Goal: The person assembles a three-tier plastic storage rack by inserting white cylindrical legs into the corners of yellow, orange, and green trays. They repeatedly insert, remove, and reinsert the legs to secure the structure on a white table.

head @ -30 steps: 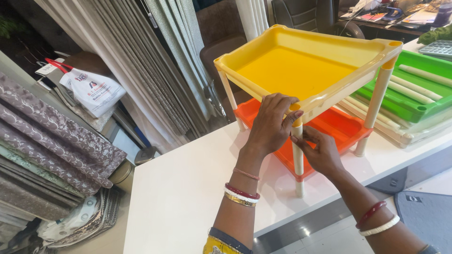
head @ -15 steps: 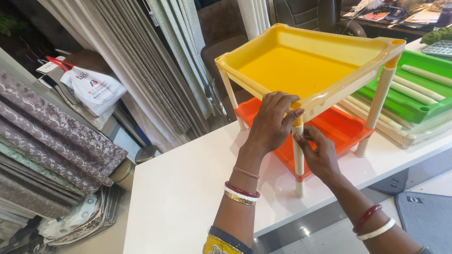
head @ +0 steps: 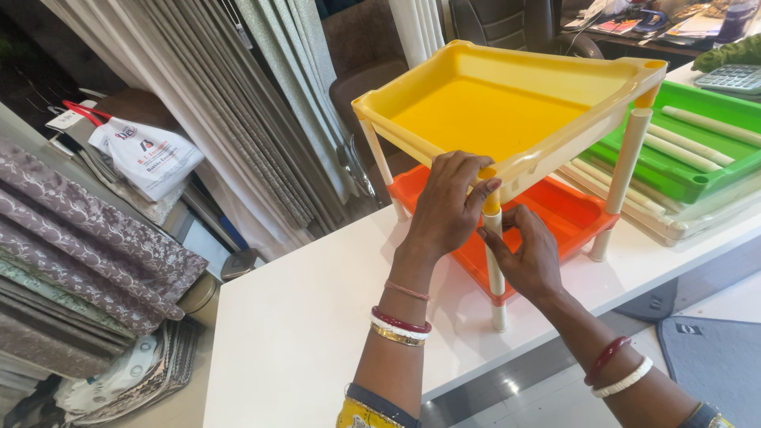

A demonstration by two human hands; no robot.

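Two bare hands work at the near corner of a small plastic rack standing on a white tabletop (head: 317, 333). The left hand (head: 448, 210), its wrist ringed with red, white and gold bangles, is curled over the front corner of the yellow tray (head: 507, 119), fingers pressed down on the rim where it meets the upright. The right hand (head: 527, 257), also bangled at the wrist, is closed around the cream corner post (head: 495, 261), its fingertips pinching the tube just below the yellow tray. That post runs down through the corner of the orange tray (head: 571, 214), the lower tier, and ends on the tabletop near the front edge. The yellow tray sits level above the orange one, carried by further cream posts, one at the right corner (head: 622, 178) and others at the back. Just beside the rack to the right, a green tray (head: 674, 170) holding loose cream tubes (head: 697, 127) rests on a stack of other trays. Behind it lies a calculator (head: 733, 78). To the left, off the tabletop, rolls of patterned fabric (head: 95, 238) are stacked, a white carrier bag with red handles (head: 147, 154) sits above them, and grey curtains (head: 206, 103) hang beyond.
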